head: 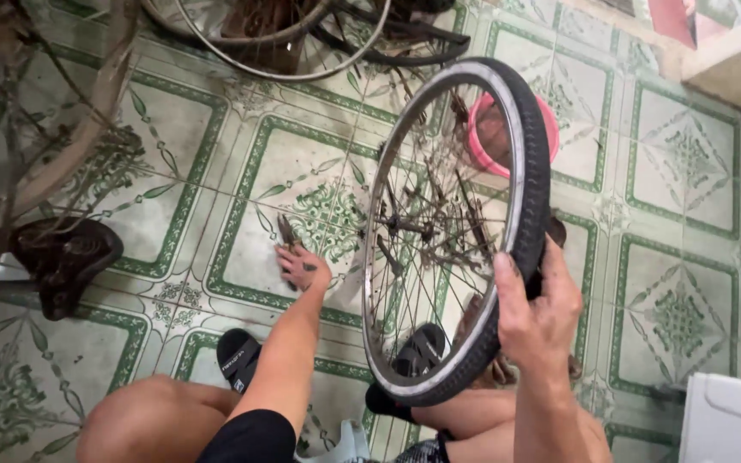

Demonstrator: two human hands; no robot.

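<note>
My right hand (539, 309) grips the black tyre of a bicycle wheel (525, 171) and holds it upright above my knees. The wheel has a silver rim and rusty spokes around a dirty hub (413, 227). My left hand (302, 266) reaches down to the tiled floor and rests on a small dark tool (288, 233), perhaps pliers, lying there. My fingers lie over the tool's handles; a firm grip cannot be made out. My feet wear black sandals (237, 356).
A pink plastic bucket (551, 129) stands behind the wheel. More bare rims and tyres (302, 43) lie at the top. A black bicycle saddle (66, 257) and frame parts sit on the left. A white box (731, 420) is at the bottom right.
</note>
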